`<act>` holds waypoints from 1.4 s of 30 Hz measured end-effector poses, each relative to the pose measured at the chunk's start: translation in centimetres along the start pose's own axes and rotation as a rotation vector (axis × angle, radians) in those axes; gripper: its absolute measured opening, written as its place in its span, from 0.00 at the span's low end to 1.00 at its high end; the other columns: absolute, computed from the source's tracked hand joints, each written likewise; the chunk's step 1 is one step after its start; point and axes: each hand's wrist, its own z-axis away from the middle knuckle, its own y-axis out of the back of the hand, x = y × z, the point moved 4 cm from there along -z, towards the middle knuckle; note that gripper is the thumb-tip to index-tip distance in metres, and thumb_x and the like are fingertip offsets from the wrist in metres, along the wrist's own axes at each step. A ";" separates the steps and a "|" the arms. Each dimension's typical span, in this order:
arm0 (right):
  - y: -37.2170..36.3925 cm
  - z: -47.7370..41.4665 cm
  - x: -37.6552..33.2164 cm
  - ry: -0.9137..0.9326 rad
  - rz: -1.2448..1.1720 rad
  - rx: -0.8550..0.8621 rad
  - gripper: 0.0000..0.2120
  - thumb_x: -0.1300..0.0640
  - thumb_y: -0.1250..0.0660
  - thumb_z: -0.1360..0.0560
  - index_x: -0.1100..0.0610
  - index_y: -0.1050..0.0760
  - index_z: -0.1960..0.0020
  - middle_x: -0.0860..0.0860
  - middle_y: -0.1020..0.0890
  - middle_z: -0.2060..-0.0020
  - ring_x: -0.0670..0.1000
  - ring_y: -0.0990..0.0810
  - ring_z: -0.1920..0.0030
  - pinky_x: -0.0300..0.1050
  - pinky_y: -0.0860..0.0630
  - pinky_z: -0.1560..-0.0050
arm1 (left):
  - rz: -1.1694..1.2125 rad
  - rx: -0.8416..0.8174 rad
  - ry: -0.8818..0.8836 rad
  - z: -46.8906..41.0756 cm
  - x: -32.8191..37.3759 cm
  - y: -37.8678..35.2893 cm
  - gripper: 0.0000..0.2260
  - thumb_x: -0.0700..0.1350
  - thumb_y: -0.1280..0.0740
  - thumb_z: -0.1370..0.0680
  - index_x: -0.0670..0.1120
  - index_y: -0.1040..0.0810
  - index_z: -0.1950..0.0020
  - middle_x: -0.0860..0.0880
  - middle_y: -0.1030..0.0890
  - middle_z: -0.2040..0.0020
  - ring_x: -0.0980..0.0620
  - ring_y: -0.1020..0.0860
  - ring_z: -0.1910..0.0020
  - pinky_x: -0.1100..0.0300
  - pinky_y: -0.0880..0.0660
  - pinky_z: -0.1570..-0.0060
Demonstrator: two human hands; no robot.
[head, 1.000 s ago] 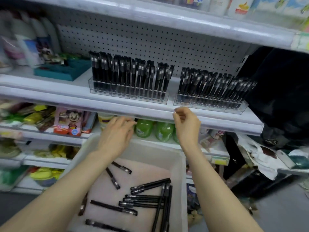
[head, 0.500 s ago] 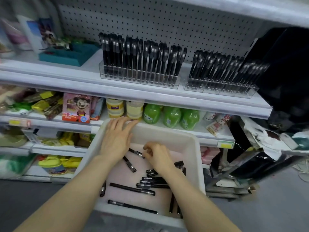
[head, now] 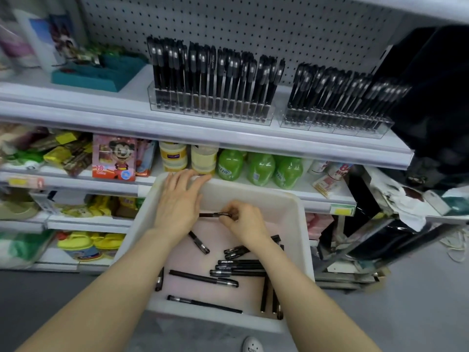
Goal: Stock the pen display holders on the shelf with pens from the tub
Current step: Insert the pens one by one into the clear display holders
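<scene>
1. Head view, lower centre: a white tub [head: 269, 199] sits below the shelf [head: 177, 134]. Black loose pens [head: 203, 277] lie scattered flat on its floor, most toward the lower right of the tub.
2. Centre of frame: the right hand [head: 247, 226] is curled over the tub, and its fingertips pinch one pen [head: 214, 214] near one end. The pen lies roughly level and points toward the left of the frame. Whether it is clear of the tub floor cannot be told.
3. Left of centre: the left hand [head: 179, 201] grasps nothing. Its fingers are straight and spread, and they rest over the tub's far left rim.
4. Upper centre: a clear left holder [head: 210, 110] stands on the shelf, packed with upright black pens. In the upper right, a right holder [head: 332, 123] stands just beside it, its pens leaning to the right. Free slots cannot be made out in either.
5. Handling, as a judgement: a pen is light, stiff and smooth, and likely to roll or swing if pinched at one end. A hold near mid-barrel would steady it.
6. Insertion probably requires turning the pen upright and guiding it between its close-set neighbours, which could be knocked askew.
</scene>
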 end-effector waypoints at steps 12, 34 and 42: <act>11.7 -0.7 -1.6 0.016 -0.634 0.196 0.12 0.64 0.25 0.30 0.56 0.21 0.49 0.50 0.20 0.61 0.46 0.21 0.61 0.40 0.21 0.55 | 0.022 -0.065 0.025 -3.6 2.1 1.9 0.15 0.40 0.34 0.23 0.48 0.21 0.36 0.46 0.23 0.40 0.42 0.25 0.43 0.48 0.24 0.46; 33.4 -12.5 0.5 0.249 -0.442 0.727 0.06 0.56 0.30 0.25 0.55 0.21 0.49 0.49 0.16 0.60 0.49 0.16 0.57 0.50 0.17 0.53 | -0.210 0.047 -0.282 -22.1 17.3 -0.5 0.20 0.34 0.33 0.28 0.39 0.24 0.35 0.43 0.23 0.38 0.42 0.28 0.38 0.52 0.32 0.35; 30.8 -15.9 1.4 0.195 -0.187 0.600 0.10 0.54 0.30 0.24 0.58 0.19 0.46 0.50 0.15 0.59 0.50 0.16 0.56 0.51 0.20 0.47 | -0.179 0.076 -0.242 -22.1 17.3 -0.7 0.20 0.31 0.30 0.32 0.40 0.19 0.40 0.45 0.20 0.44 0.43 0.25 0.42 0.53 0.28 0.40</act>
